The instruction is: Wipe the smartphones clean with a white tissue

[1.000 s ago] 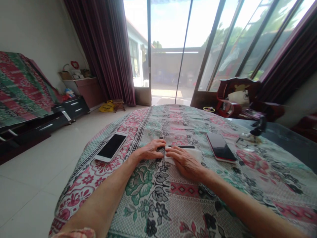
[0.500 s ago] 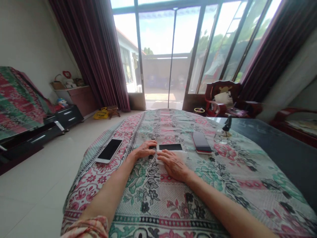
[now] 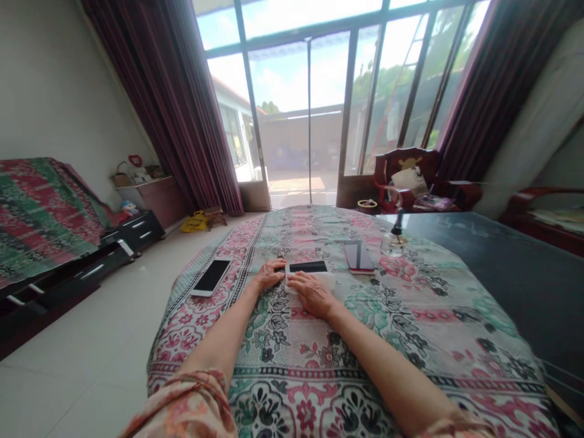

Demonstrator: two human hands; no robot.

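A smartphone with a dark screen and white frame lies crosswise between my hands on the flowered tablecloth. At its left end rests my left hand, fingers extended and fingertips by the phone's edge. My right hand lies flat, fingers stretched, over the phone's near side and a thin white sheet, which looks like tissue or cloth. The hand covers part of both. To the left lies a white smartphone; to the right, another dark-screened phone with a reddish edge.
Beyond the right phone stands a clear glass bottle with a black top. A dark tabletop adjoins on the right. Farther back are a red wooden chair, a yellow bag and glass doors.
The camera view has shifted, so the table and phones appear in slightly different places. My hands keep nearly the same pose at the middle phone, the right one still over the white sheet.
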